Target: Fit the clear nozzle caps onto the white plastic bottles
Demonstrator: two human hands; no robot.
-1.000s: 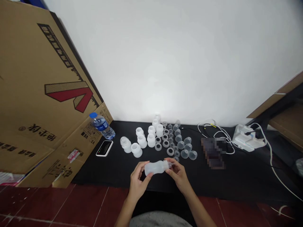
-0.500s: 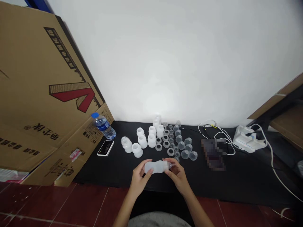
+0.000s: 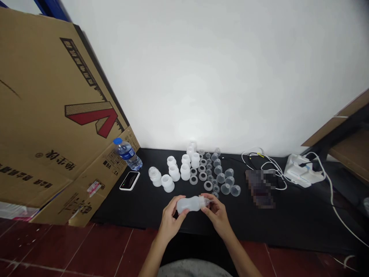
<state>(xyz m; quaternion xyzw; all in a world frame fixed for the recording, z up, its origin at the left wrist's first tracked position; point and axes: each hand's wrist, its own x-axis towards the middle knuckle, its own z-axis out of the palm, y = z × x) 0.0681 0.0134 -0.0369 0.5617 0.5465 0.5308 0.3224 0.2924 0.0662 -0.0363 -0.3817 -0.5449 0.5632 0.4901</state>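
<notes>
A translucent white baby bottle (image 3: 188, 204) lies sideways between my hands, above the front of the black table (image 3: 138, 209). My left hand (image 3: 171, 215) is closed round its base end. At the neck, my right hand (image 3: 216, 213) grips the collar ring, with the clear nipple (image 3: 209, 200) pointing right between its fingers. Beyond them stand several open white bottles (image 3: 167, 183) on the table. To their right lie rows of clear collar rings (image 3: 208, 186), small nipples (image 3: 215, 188) and clear dome caps (image 3: 235, 190). A capped bottle (image 3: 155, 176) stands at the left of the group.
On the left are a water bottle (image 3: 128, 154), a white-edged phone (image 3: 129, 181) and a large cardboard box (image 3: 43, 115). White cables (image 3: 276, 169), a white power strip (image 3: 304, 170) and a blurred dark object (image 3: 260, 188) lie on the right. A white wall (image 3: 216, 77) rises behind.
The view has shifted slightly. Both hands keep hold of the baby bottle in nearly the same place, with the right fingers still at its collar.
</notes>
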